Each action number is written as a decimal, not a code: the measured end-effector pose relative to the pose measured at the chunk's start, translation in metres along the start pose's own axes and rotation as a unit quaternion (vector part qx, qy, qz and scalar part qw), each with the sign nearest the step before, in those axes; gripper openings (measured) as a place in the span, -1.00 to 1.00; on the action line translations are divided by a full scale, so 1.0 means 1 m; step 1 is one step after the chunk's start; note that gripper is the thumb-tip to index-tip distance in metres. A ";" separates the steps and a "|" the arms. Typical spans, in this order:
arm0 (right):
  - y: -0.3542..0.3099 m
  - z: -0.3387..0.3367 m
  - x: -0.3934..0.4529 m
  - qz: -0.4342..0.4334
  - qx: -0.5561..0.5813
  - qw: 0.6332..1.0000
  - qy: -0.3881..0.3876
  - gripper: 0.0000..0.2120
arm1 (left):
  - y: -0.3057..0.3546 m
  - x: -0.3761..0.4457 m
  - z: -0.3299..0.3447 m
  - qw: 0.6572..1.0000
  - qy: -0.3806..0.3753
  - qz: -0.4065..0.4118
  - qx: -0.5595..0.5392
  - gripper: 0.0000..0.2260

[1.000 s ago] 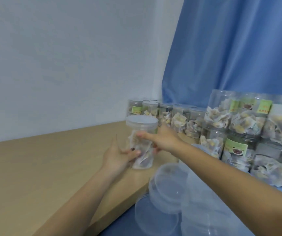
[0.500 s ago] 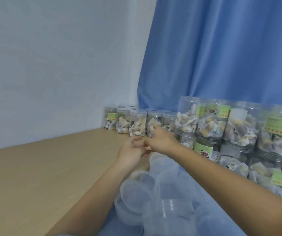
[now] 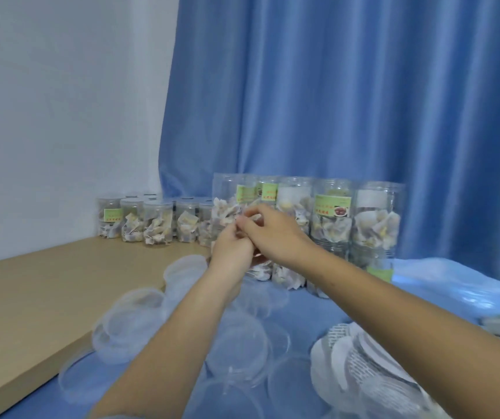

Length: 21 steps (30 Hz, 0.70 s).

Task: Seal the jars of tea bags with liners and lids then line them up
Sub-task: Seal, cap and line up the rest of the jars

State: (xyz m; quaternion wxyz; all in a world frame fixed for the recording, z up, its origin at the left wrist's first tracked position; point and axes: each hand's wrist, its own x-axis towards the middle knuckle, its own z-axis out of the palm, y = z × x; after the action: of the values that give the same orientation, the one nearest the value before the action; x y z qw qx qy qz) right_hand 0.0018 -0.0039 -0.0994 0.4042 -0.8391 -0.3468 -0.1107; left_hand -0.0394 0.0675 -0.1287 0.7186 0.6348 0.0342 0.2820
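Both hands are being held together at the stacked unsealed jars [image 3: 276,213], at twelve o'clock from the lids [image 3: 134,322]. The right hand [image 3: 273,234], nearer the jars, is curled over the left hand [image 3: 230,252]. What each grip is pinching cannot be told; the liners [image 3: 360,373] are lying at four o'clock.

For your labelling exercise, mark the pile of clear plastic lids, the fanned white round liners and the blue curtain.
pile of clear plastic lids [image 3: 134,320], head view, a lid's face.
fanned white round liners [image 3: 345,355], head view, a liner's face.
blue curtain [image 3: 348,95], head view, mid-fold.

I see all of this from one wide camera on my head, looking forward and a little down along my forearms. My left hand [image 3: 233,246] and right hand [image 3: 273,234] meet near mid-frame, close in. Beyond them stand the jars [image 3: 330,219], the curtain [image 3: 348,95] and the wall [image 3: 61,101].
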 end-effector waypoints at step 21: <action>0.180 -0.146 0.016 0.127 -0.092 0.976 0.151 -0.55 | -0.027 0.071 0.157 0.973 -0.121 0.003 0.197 -0.88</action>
State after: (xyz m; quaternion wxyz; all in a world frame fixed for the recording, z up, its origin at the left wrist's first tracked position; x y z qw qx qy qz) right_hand 0.1481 -0.1837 -0.1052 0.3835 -0.8836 -0.1606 -0.2152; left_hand 0.0941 -0.0414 -0.1022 0.5775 0.7933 0.0001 0.1927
